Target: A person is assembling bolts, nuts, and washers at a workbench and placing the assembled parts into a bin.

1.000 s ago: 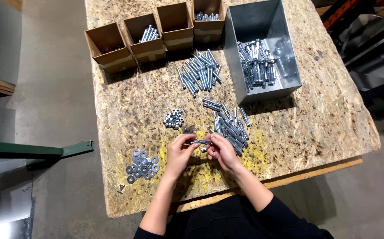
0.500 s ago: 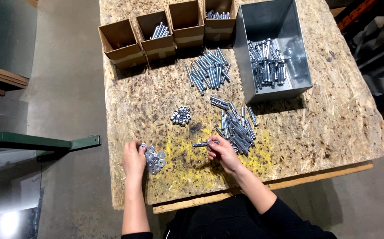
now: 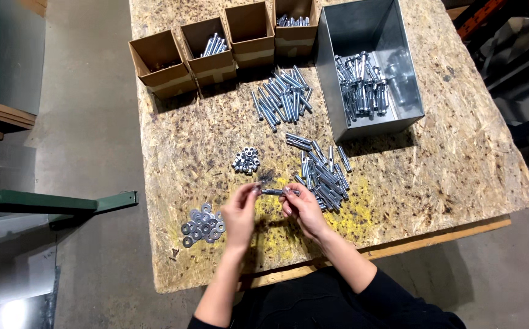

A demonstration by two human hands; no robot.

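Left hand [image 3: 240, 210] has returned from washers [image 3: 202, 224] at 8 o'clock; both hands, right hand [image 3: 301, 207] included, pinch the stiff, light, likely slippery bolt [image 3: 272, 191] by its ends.

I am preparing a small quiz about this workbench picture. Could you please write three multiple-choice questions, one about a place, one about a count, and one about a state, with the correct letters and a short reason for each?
1. Where does the pile of washers lie?
A. Inside the metal bin
B. On the board, to the left of the left hand
C. In a cardboard box

2. How many cardboard boxes stand in the row at the far edge of the table?
A. Two
B. Four
C. Six

3. What is the state of the bolt between the hands?
A. Held level by both hands
B. Lying free on the table
C. Standing upright in the bin

Answers:
1 B: the washers sit on the board beside the left hand.
2 B: four open boxes stand beside the metal bin.
3 A: the left hand and the right hand each grip one end.
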